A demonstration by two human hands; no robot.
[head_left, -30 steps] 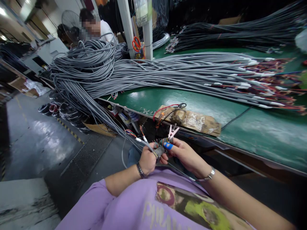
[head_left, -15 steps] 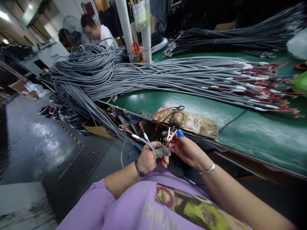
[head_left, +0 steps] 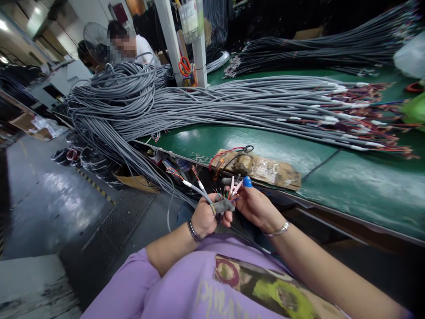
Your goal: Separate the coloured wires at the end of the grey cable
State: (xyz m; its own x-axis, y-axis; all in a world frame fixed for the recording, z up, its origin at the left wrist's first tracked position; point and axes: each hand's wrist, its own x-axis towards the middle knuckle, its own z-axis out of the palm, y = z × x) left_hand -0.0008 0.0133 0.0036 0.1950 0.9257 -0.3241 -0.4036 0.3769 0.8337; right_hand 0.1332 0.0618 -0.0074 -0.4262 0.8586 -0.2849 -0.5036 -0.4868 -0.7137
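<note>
My left hand (head_left: 205, 217), with a grey covering on its thumb, is closed around grey cables (head_left: 202, 191). Two cable ends with white sleeves and fanned coloured wires (head_left: 174, 173) stick out to the upper left. More thin coloured wires (head_left: 226, 195) spread between my two hands, past the left thumb. My right hand (head_left: 254, 204) is closed at these wires, a blue cover on one fingertip. In its fingers is a light pink clip (head_left: 235, 187) shaped like a clothes peg, its ends pointing up. The right fingertips are partly hidden.
A taped cardboard block (head_left: 265, 170) with red and black leads lies at the edge of the green table (head_left: 365, 195). Behind it stretches a large bundle of grey cables (head_left: 232, 104). Black cables (head_left: 299, 55) lie farther back. A person (head_left: 142, 48) is beyond the post (head_left: 200, 62).
My right hand and the pink clip have shifted slightly left, closer to my left hand. My left hand keeps its hold on the grey cables. The whole view has moved a little.
</note>
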